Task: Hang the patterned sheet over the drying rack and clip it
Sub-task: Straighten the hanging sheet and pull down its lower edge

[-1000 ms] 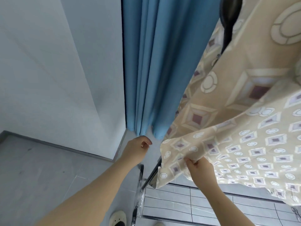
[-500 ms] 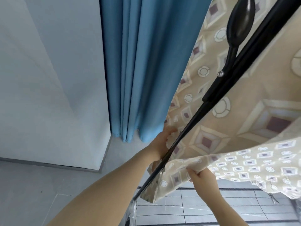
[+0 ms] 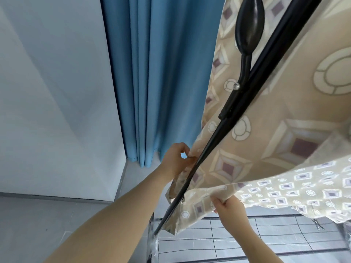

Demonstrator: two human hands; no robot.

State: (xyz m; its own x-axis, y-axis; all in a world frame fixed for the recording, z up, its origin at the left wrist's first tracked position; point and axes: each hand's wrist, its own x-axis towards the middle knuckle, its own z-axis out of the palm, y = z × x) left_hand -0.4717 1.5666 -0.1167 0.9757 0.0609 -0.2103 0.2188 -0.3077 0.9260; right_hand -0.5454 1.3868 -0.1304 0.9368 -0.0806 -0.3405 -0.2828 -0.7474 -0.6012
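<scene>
**Desk:** Where is the sheet?

**Me:** I count one sheet (image 3: 284,149), beige with squares and rings, filling my view from 1 to 4 o'clock. One black bar (image 3: 207,147) of the drying rack slants in front of it, from 1 o'clock down to 6.

**Desk:** And the hands?

**Me:** Two. My left hand (image 3: 176,160), just below centre, pinches the sheet's edge between thumb and curled fingers, on the 9 o'clock side of the bar. My right hand (image 3: 228,206), at 5 o'clock, is clenched on the lower hem from beneath, on the bar's other side.

**Desk:** What else is around?

**Me:** One blue curtain (image 3: 161,73) hangs at 12, with a pale wall (image 3: 47,92) at 9 and grey floor (image 3: 47,224) at 7. A black oval piece (image 3: 248,29) on a thin stem meets the bar at 1 o'clock, beside one silver rivet (image 3: 236,86). I cannot tell what that piece is.

**Desk:** Anything you can't make out?

**Me:** The top of the bar and the sheet run out of view, so I cannot tell how the cloth lies over the rack. My right fingertips are buried in the fabric. At 5 to 6 o'clock a grid (image 3: 247,242) of thin dark lines sits beside clear plastic wrap (image 3: 152,242), and I cannot tell whether it is a shelf or tiles.
</scene>
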